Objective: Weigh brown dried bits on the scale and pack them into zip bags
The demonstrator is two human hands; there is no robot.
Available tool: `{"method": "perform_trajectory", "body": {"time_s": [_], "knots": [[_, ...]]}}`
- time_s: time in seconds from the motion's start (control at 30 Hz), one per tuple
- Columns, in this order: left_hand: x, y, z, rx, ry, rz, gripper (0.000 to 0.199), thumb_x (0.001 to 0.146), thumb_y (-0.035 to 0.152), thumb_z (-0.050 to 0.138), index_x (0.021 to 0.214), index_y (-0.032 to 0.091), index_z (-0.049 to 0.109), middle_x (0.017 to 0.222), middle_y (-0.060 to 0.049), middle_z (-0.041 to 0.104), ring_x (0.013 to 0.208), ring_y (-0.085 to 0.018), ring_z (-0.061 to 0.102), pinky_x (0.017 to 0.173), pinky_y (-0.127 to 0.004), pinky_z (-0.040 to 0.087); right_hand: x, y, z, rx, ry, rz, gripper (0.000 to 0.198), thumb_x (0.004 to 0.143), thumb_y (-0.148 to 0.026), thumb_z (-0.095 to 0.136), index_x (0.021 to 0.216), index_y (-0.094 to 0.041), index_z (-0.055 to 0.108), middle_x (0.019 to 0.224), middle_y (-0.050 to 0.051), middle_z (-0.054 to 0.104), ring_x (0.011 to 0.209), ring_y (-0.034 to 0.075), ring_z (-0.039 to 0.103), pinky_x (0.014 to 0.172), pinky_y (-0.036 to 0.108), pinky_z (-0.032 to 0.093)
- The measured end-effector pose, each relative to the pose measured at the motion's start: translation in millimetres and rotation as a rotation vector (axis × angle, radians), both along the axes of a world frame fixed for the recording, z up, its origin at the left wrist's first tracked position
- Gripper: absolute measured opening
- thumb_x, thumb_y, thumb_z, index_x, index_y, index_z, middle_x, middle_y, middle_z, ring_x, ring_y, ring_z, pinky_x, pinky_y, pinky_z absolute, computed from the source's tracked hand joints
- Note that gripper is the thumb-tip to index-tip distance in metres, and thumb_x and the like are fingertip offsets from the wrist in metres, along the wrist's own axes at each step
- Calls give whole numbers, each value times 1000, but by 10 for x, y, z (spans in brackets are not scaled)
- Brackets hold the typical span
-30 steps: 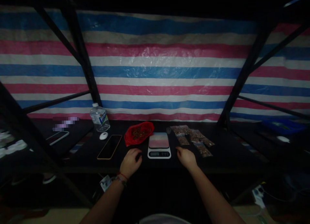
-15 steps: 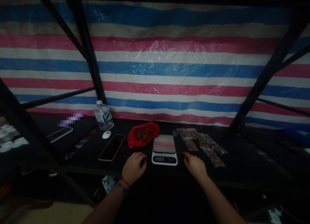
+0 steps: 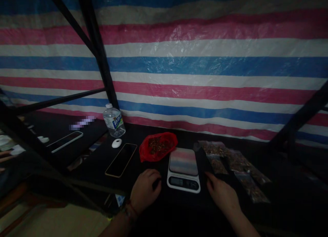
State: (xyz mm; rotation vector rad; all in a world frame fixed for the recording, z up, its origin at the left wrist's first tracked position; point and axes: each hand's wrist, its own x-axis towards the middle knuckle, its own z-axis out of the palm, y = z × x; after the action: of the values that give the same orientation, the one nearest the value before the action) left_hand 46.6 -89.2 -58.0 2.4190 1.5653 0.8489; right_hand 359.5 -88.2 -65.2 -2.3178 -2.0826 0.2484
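A white kitchen scale [image 3: 183, 183] with a shiny plate lies between my two hands on the black table. My left hand [image 3: 145, 188] rests left of the scale, loosely curved, with a dark gap between thumb and fingers and nothing seen in it. To the scale's right lies my right hand [image 3: 222, 193], thumb and forefinger a little apart, holding nothing visible. Behind the scale's left corner sits an open red plastic bag [image 3: 146, 153] with small brown bits inside. Several clear bags of similar brown bits [image 3: 217, 164] lie beyond my right hand.
A phone [image 3: 121, 160], a white computer mouse [image 3: 117, 143] and a clear plastic bottle [image 3: 114, 122] stand or lie at left. Another phone [image 3: 65, 142] is on the neighbouring table. Black metal posts [image 3: 102, 66] frame a striped plastic sheet [image 3: 194, 66].
The view has shifted, so the table's things appear lower and farther right. Both hands stay beside the scale; nothing has been picked up.
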Motion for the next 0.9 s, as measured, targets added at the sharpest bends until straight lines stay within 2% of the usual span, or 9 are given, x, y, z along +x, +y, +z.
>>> {"method": "perform_trajectory", "body": {"time_s": [0.9], "knots": [[29,-10,17,-13,53,-6,16,81,19,51,85,21,66,91,-6,66,88,-20,59,78,-35,48,-12,-8,34,-18,-41,0,43,92,-34,34,132,-29,48,96,8,72,81,24,69,67,32,49]]}}
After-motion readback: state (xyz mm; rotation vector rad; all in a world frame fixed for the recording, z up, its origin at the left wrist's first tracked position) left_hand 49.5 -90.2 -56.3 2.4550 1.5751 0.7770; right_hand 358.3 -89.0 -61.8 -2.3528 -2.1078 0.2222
